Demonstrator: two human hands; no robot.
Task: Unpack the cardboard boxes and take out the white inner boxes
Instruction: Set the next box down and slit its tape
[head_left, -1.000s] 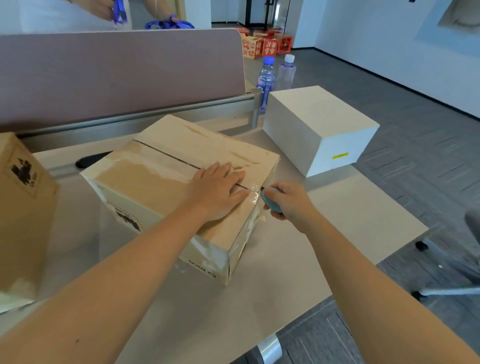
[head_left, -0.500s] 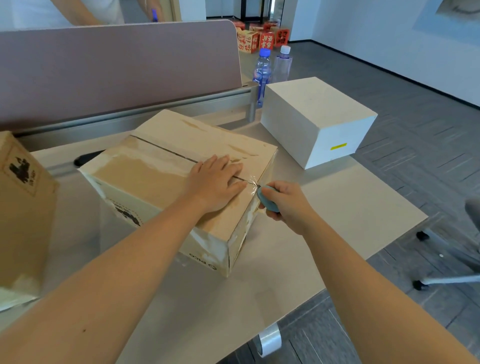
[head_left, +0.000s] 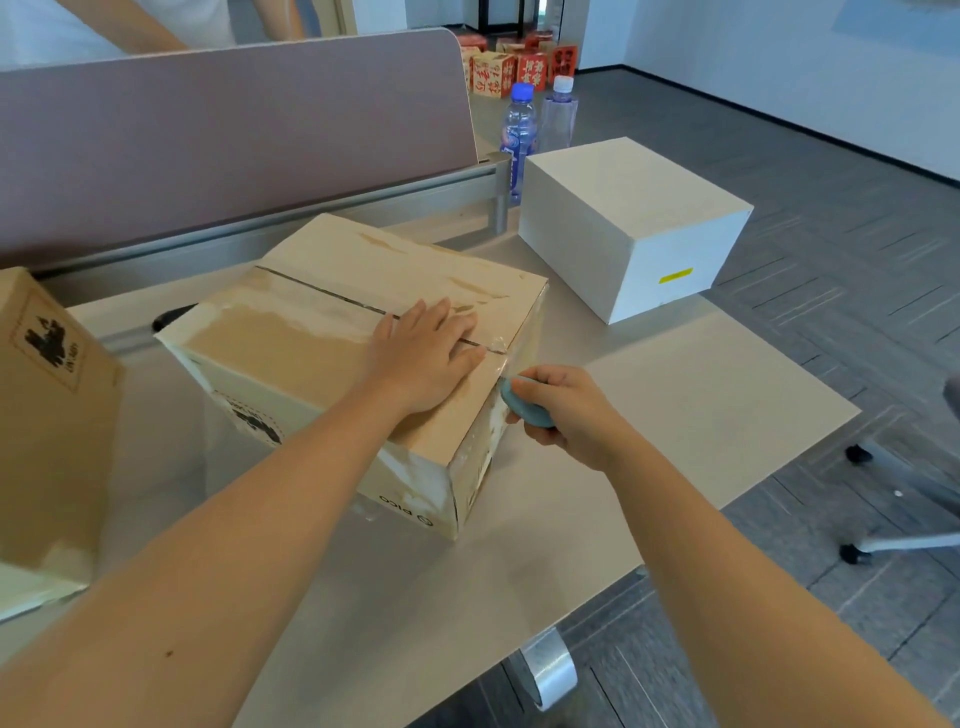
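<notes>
A taped cardboard box (head_left: 311, 332) lies on the grey table (head_left: 701, 395), flaps closed, with a dark seam running across its top. My left hand (head_left: 423, 356) rests flat on the top near the right end of that seam, fingers spread. My right hand (head_left: 563, 410) grips a small blue-grey cutter (head_left: 524, 405) against the box's right side, just below the top edge where the tape wrinkles. A white inner box (head_left: 628, 223) stands on the table at the right rear. A second cardboard box (head_left: 47, 436) stands at the left edge.
A brown partition (head_left: 234, 135) with a metal rail runs behind the box. Two water bottles (head_left: 519, 124) stand beyond the white box. Another person's arm shows above the partition. Red and tan cartons (head_left: 514, 65) sit on the floor farther back. A chair base (head_left: 893, 519) is at the right.
My right hand with the cutter has slid slightly down the box's right side, off the top edge. My left hand stays pressed on the lid. The view has shifted a little.
</notes>
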